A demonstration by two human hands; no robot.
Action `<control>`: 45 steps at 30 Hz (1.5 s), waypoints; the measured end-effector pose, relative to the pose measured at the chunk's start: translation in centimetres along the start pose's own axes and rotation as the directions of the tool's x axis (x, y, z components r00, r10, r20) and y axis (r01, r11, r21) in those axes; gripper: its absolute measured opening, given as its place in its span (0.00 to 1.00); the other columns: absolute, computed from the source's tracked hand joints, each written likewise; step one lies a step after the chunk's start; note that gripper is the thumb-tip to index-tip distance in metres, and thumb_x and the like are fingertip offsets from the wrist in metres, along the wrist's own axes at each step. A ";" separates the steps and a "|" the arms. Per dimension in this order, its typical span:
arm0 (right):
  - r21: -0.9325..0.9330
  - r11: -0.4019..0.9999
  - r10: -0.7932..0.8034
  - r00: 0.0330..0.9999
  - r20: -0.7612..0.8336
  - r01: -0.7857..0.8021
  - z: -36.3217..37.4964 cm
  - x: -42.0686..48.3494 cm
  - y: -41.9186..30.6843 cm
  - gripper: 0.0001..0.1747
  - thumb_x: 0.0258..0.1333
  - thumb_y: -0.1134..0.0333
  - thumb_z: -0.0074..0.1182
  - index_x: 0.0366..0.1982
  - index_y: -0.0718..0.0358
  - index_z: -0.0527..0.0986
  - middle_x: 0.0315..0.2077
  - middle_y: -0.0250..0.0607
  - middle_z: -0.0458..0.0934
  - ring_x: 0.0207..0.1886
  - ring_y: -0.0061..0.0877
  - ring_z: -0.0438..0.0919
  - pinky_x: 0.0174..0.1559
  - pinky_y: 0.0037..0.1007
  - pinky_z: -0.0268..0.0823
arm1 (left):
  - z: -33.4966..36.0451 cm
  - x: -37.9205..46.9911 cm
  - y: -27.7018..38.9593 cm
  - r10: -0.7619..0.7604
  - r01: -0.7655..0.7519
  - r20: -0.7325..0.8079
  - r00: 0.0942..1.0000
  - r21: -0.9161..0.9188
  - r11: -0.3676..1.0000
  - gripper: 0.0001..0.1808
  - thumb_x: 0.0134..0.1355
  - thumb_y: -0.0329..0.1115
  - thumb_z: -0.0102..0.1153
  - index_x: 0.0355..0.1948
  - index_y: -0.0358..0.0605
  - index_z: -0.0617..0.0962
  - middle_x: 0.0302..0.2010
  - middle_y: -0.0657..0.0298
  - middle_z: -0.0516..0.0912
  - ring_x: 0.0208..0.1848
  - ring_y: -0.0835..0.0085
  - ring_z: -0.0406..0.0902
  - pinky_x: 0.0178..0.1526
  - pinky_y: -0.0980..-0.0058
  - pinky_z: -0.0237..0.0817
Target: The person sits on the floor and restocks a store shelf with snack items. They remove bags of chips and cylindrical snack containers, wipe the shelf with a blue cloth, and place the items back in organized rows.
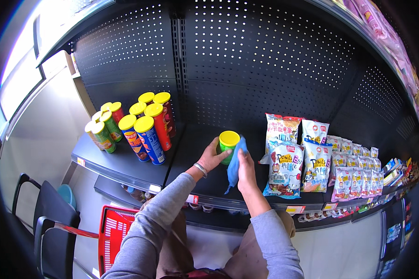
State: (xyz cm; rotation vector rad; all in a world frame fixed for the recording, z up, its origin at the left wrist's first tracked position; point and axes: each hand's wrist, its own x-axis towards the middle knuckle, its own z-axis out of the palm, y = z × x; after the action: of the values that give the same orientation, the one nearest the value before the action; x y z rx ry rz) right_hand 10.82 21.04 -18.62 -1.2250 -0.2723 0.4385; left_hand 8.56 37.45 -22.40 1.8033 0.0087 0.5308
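Observation:
A green snack canister with a yellow lid (229,138) is upright in my left hand (210,156), just above or on the black shelf (192,171); I cannot tell if its base touches. My right hand (246,169) grips a blue cloth (234,167), pressed along the canister's right side. The cloth's lower end hangs toward the shelf. Left of my hands stand blue canisters (150,139) and red canisters (162,125), all with yellow lids. Farther left is a group of smaller green canisters (106,137). Close on the right stand large snack bags (284,169) in two rows.
Small snack packets (358,181) and boxes (392,171) line the shelf's right. A perforated black back panel (223,69) rises behind. A shelf with pink packages (373,21) overhangs at upper right. A red shopping basket (113,230) and a black chair (54,212) are at lower left.

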 end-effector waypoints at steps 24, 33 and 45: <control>-0.328 0.847 -0.217 0.836 0.505 0.418 -0.9 -5.0 -1.1 0.30 0.66 0.59 0.59 0.64 0.65 0.66 0.53 0.44 0.78 0.56 0.29 0.78 0.59 0.33 0.69 | 3.1 -10.2 10.2 0.019 -0.019 -0.394 0.919 0.005 1.000 0.34 0.70 0.55 0.54 0.62 0.34 0.70 0.53 0.43 0.78 0.55 0.51 0.77 0.57 0.61 0.69; -0.357 0.922 0.352 0.716 0.603 -0.153 1.1 -7.3 -2.0 0.23 0.60 0.58 0.65 0.51 0.65 0.78 0.42 0.37 0.84 0.39 0.22 0.83 0.45 0.26 0.75 | -3.5 -16.9 13.8 -0.141 -0.205 -0.630 0.764 -0.444 0.873 0.23 0.68 0.44 0.63 0.57 0.40 0.75 0.48 0.65 0.81 0.48 0.78 0.78 0.52 0.75 0.70; -0.280 0.943 0.280 0.885 0.371 -0.181 0.1 -6.1 -1.5 0.22 0.64 0.59 0.62 0.53 0.66 0.77 0.43 0.39 0.83 0.45 0.27 0.82 0.51 0.30 0.74 | -16.7 -39.8 3.4 -0.154 0.354 -0.950 0.271 -0.050 0.934 0.34 0.51 0.27 0.70 0.60 0.35 0.71 0.54 0.55 0.81 0.58 0.68 0.78 0.63 0.69 0.68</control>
State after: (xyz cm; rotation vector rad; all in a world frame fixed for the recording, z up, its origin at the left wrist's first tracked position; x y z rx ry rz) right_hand 5.61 17.89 -16.99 -1.4023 -0.5507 0.8963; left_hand -33.94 40.67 -29.80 1.3226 1.2190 1.3362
